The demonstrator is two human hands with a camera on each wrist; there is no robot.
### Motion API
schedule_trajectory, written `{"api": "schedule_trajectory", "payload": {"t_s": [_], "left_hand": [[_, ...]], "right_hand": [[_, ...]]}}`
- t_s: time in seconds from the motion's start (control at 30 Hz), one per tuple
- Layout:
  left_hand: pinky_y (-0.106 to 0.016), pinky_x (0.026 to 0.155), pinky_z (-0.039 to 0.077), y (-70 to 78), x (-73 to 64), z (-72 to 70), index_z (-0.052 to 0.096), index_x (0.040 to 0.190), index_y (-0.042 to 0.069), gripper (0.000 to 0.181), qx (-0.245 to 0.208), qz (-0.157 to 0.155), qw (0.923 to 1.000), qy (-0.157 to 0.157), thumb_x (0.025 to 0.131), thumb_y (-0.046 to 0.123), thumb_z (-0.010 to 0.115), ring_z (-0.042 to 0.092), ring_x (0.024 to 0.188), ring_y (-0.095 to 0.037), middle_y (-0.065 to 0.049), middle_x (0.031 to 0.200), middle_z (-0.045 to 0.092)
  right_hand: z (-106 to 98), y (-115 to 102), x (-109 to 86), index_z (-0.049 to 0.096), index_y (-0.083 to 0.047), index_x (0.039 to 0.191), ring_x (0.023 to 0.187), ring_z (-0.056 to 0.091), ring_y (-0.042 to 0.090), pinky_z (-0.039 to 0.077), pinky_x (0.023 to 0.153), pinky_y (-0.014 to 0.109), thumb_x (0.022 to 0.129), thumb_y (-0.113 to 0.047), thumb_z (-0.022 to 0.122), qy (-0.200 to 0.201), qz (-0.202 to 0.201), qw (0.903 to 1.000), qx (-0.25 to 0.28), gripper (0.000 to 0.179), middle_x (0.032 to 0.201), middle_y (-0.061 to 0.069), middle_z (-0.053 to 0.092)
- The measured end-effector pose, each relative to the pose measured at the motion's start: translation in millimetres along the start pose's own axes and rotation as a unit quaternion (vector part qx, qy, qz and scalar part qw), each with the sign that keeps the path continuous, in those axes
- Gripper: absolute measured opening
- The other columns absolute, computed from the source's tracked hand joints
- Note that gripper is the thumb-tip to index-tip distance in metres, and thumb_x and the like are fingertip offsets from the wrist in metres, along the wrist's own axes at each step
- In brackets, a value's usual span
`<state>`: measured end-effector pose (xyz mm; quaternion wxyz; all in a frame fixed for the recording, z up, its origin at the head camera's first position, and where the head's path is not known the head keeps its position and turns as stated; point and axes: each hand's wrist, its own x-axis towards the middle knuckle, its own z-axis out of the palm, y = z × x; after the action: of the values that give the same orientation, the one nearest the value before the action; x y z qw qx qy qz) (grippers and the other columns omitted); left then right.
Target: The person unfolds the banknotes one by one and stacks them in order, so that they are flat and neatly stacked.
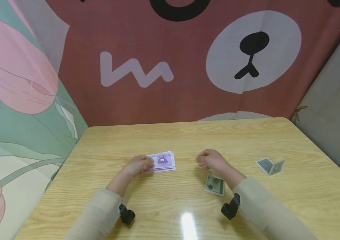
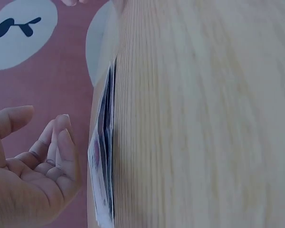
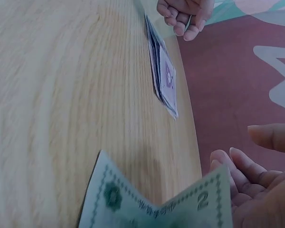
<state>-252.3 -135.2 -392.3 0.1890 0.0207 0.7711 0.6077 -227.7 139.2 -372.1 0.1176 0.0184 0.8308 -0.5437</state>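
A small stack of purple play banknotes (image 1: 164, 161) with a bear's face on the top note lies on the wooden table. My left hand (image 1: 138, 165) is at the stack's left end, overlapping it in the head view. In the left wrist view its fingers (image 2: 61, 142) are loosely bent, apart from the thumb, with nothing between them. To the right of the stack hovers my right hand (image 1: 213, 160), holding nothing, its fingers (image 3: 242, 164) relaxed. Just below it lies a creased green play banknote (image 1: 214, 186), a figure 2 showing in the right wrist view (image 3: 156, 213).
Farther right on the table (image 1: 187, 136) another folded greenish note (image 1: 270, 166) stands partly up in a V. A brown cloth (image 1: 187, 100) with a bear print hangs behind the table's back edge. Small black cameras (image 1: 127, 215) sit on both wrists.
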Motion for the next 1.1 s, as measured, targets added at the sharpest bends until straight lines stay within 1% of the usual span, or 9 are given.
{"api": "schedule_trajectory", "payload": {"t_s": [0.17,0.3,0.47,0.57,0.63,0.77,0.87,1.0,1.1], "left_hand": [[-0.026,0.070,0.048,1.5,-0.4,10.0,0.049,0.098,-0.014,0.025,-0.016,0.005,0.9997,-0.020,0.082,0.004,0.049,0.053,0.067,-0.011,-0.009,0.079,0.057],[-0.023,0.065,0.047,1.3,-1.4,18.1,0.049,0.099,-0.015,0.027,-0.004,0.020,0.9989,-0.041,0.081,0.005,0.049,0.053,0.066,-0.010,-0.006,0.075,0.056],[-0.024,0.065,0.047,-0.8,-0.7,28.1,0.050,0.097,-0.014,0.026,0.001,0.035,0.9967,-0.073,0.082,0.007,0.049,0.055,0.067,-0.011,-0.007,0.076,0.058],[-0.024,0.064,0.048,-0.9,-0.5,35.7,0.050,0.097,-0.013,0.026,-0.003,0.035,0.9960,-0.081,0.082,0.008,0.050,0.056,0.066,-0.011,-0.007,0.075,0.059],[-0.024,0.064,0.048,-1.0,0.1,40.6,0.050,0.097,-0.013,0.026,-0.014,0.035,0.9955,-0.087,0.082,0.007,0.050,0.056,0.065,-0.011,-0.006,0.073,0.058],[-0.024,0.065,0.049,-1.3,1.8,49.6,0.050,0.095,-0.013,0.023,-0.037,0.026,0.9943,-0.096,0.081,0.006,0.050,0.056,0.065,-0.012,-0.006,0.073,0.058],[-0.024,0.065,0.049,-1.2,2.8,56.0,0.051,0.094,-0.012,0.022,-0.039,0.025,0.9939,-0.101,0.081,0.005,0.050,0.056,0.064,-0.012,-0.005,0.073,0.058],[-0.025,0.066,0.049,-0.8,3.2,65.4,0.050,0.095,-0.013,0.022,-0.034,0.026,0.9927,-0.112,0.081,0.005,0.050,0.057,0.065,-0.012,-0.005,0.073,0.058],[-0.026,0.066,0.049,-0.6,3.3,72.7,0.051,0.094,-0.012,0.021,-0.033,0.019,0.9920,-0.121,0.081,0.005,0.051,0.057,0.065,-0.012,-0.004,0.072,0.058]], "right_hand": [[-8,8,-6.2,0.051,0.004,0.094,0.089,0.053,0.029,0.045,0.072,0.036,0.085,-0.012,0.050,-0.009,0.001,0.9999,0.008,0.019,0.101,0.015,0.054],[-14,14,-9.7,0.051,0.006,0.095,0.087,0.051,0.029,0.046,0.071,0.034,0.084,-0.011,0.050,-0.008,0.009,0.9997,0.022,0.020,0.096,0.014,0.054],[-21,22,-12.1,0.050,0.007,0.098,0.082,0.053,0.025,0.046,0.071,0.033,0.084,-0.010,0.051,-0.004,0.009,0.9996,0.026,0.023,0.091,0.013,0.054],[-25,28,-13.1,0.049,0.009,0.097,0.076,0.052,0.021,0.046,0.068,0.031,0.083,-0.008,0.051,-0.008,-0.004,0.9995,0.030,0.023,0.086,0.011,0.054],[-28,32,-13.7,0.049,0.010,0.096,0.073,0.051,0.019,0.046,0.066,0.029,0.083,-0.006,0.050,-0.008,-0.003,0.9994,0.034,0.021,0.082,0.010,0.053],[-32,37,-15.7,0.050,0.009,0.095,0.071,0.051,0.017,0.045,0.063,0.027,0.084,-0.007,0.048,0.003,0.010,0.9999,0.004,0.020,0.080,0.009,0.054],[-36,40,-18.0,0.051,0.008,0.096,0.073,0.052,0.017,0.045,0.064,0.028,0.085,-0.010,0.048,0.007,0.016,0.9995,-0.028,0.021,0.081,0.009,0.055],[-41,45,-21.1,0.050,0.008,0.098,0.075,0.052,0.019,0.045,0.065,0.029,0.085,-0.012,0.050,0.007,0.017,0.9991,-0.038,0.025,0.082,0.010,0.055],[-43,49,-23.3,0.050,0.008,0.099,0.075,0.052,0.020,0.045,0.065,0.029,0.084,-0.012,0.051,0.009,0.020,0.9990,-0.038,0.026,0.084,0.010,0.055]]}}
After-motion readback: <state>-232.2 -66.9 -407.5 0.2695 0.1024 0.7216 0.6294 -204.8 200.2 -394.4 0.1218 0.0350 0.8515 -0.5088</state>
